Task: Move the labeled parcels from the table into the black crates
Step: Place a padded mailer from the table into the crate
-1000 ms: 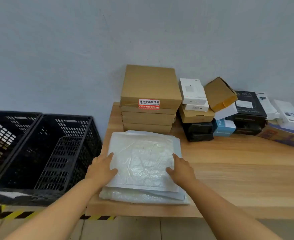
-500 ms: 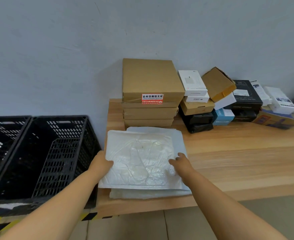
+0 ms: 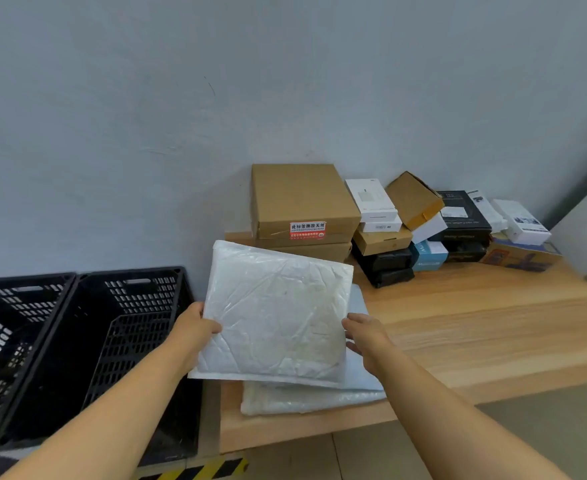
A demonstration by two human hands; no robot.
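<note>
A white padded mailer point(image 3: 274, 317) hangs tilted above the table's left end, its far edge raised. My left hand point(image 3: 195, 327) grips its left edge, thumb on top. My right hand point(image 3: 363, 332) holds its right edge, fingers mostly hidden under it. Beneath it, two more flat white parcels point(image 3: 319, 396) lie stacked on the wooden table point(image 3: 475, 327). Two black crates stand on the floor to the left: the nearer one point(image 3: 112, 341) beside the table and another point(image 3: 5, 327) further left. Both look almost bare inside.
A stack of flat brown cartons point(image 3: 302, 206) with a red and white label stands against the wall. Right of it are several small white, black, brown and blue boxes point(image 3: 451, 230). Yellow-black floor tape point(image 3: 202, 471) runs below the table edge.
Both hands have lifted the top white mailer off the pile and tipped it up, shifting it a little left toward the crates. The view has swung left.
</note>
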